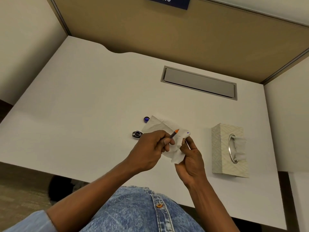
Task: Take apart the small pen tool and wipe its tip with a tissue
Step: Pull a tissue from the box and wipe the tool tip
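My left hand (150, 148) pinches a small dark pen tool (173, 134) with an orange tip that points up and to the right. My right hand (190, 158) holds a crumpled white tissue (177, 151) just beside the tip; a small purple ink spot (188, 132) shows on the tissue's upper fold. A flat white tissue (160, 125) lies on the desk behind the hands. Two loose parts rest on the desk: a small blue-purple cap (146, 119) and a dark grey piece (137, 134), left of the flat tissue.
A patterned tissue box (220, 148) lies on its side at the right, a tissue sticking out of its oval opening. A grey cable hatch (199, 82) is set into the white desk (83, 106) at the back. Partition walls enclose the desk.
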Demonstrator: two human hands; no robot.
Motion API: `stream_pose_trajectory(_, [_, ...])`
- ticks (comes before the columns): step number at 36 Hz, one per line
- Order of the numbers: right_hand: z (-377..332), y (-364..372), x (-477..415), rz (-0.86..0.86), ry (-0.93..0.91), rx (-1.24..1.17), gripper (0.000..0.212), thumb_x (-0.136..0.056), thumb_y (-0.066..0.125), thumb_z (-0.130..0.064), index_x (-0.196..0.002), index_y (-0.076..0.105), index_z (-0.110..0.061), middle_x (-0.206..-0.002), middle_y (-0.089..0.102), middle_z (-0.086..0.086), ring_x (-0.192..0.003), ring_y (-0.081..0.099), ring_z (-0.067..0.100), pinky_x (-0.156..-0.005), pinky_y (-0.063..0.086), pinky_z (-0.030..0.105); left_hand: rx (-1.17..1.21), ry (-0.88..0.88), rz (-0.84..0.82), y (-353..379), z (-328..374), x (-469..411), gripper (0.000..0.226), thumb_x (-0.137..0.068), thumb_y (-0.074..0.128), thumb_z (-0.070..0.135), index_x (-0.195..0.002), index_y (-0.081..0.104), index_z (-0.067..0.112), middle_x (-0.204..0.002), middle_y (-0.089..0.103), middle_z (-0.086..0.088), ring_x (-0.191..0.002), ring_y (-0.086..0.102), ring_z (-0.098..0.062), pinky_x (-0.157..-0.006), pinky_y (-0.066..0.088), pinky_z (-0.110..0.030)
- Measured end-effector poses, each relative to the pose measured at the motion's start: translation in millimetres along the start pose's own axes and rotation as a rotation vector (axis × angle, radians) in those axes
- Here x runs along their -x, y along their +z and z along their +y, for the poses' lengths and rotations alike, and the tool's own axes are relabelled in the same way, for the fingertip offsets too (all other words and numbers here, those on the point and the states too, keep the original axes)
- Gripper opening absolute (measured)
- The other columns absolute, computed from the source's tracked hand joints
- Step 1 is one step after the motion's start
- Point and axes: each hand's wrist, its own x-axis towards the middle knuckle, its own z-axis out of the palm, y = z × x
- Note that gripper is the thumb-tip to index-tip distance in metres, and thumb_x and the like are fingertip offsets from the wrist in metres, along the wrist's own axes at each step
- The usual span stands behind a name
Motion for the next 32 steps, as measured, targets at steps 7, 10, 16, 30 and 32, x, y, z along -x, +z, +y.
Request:
stream_pose_trajectory(7, [2.7, 9.7, 2.8, -0.18, 0.002, 0.063, 0.025, -0.1, 0.055, -0.012, -0.11, 0.079, -0.013, -0.089, 0.07, 0.014, -0.064, 0.064, 0.026, -0.062, 0.056, 0.043, 0.019, -0.03, -0.066, 4.1, -3.5, -1.4, 0.03, -0.112, 0.051, 0.018, -0.09, 0.065, 0.032, -0.075, 0.067, 0.011, -0.067, 0.057, 0.0, -0.07, 0.051, -0.016])
stream_pose_trajectory(10, [0.2, 10.3, 1.9, -0.194, 0.006, 0.103, 0.026, -0.101, 0.055, -0.014, -0.114, 0.078, -0.011, -0.087, 0.07, 0.014, -0.065, 0.063, 0.025, -0.06, 0.053, 0.042, -0.01, -0.034, -0.087, 2.3, -3.9, -2.2, 0.028, -0.112, 0.05, 0.017, -0.092, 0.065, 0.029, -0.074, 0.066, 0.011, -0.065, 0.056, -0.001, -0.071, 0.051, -0.016])
stream_pose_trajectory(16, [-3.4, 11.5, -0.3, -0.199, 0.053, 0.062, 0.03, -0.101, 0.055, -0.012, -0.117, 0.08, -0.015, -0.102, 0.076, 0.012, -0.068, 0.066, 0.02, -0.064, 0.056, 0.039, 0.012, -0.039, -0.056, 6.4, -4.6, -1.3, 0.018, -0.111, 0.054, 0.018, -0.108, 0.07, 0.027, -0.079, 0.069, 0.008, -0.07, 0.061, 0.003, -0.073, 0.051, -0.009])
stream_pose_trajectory(30, [-9.7, 11.9, -16.8, -0.073, 0.049, -0.094, 0.054, -0.075, 0.085, -0.009, -0.127, 0.072, -0.015, -0.128, 0.072, 0.013, -0.102, 0.076, 0.026, -0.072, 0.064, 0.034, -0.094, 0.005, 0.118, 4.0, -5.5, -2.9, 0.005, -0.1, 0.073, 0.025, -0.096, 0.071, 0.023, -0.08, 0.069, 0.018, -0.081, 0.064, 0.003, -0.072, 0.05, -0.008])
stream_pose_trajectory(32, [-12.2, 10.0, -17.3, -0.066, 0.018, -0.062, 0.037, -0.089, 0.064, -0.004, -0.121, 0.076, -0.017, -0.121, 0.075, 0.01, -0.096, 0.077, 0.024, -0.077, 0.064, 0.037, -0.054, 0.016, 0.114, 3.2, -5.1, -2.6, 0.009, -0.103, 0.069, 0.027, -0.097, 0.073, 0.021, -0.076, 0.07, 0.017, -0.075, 0.064, 0.001, -0.069, 0.05, -0.01])
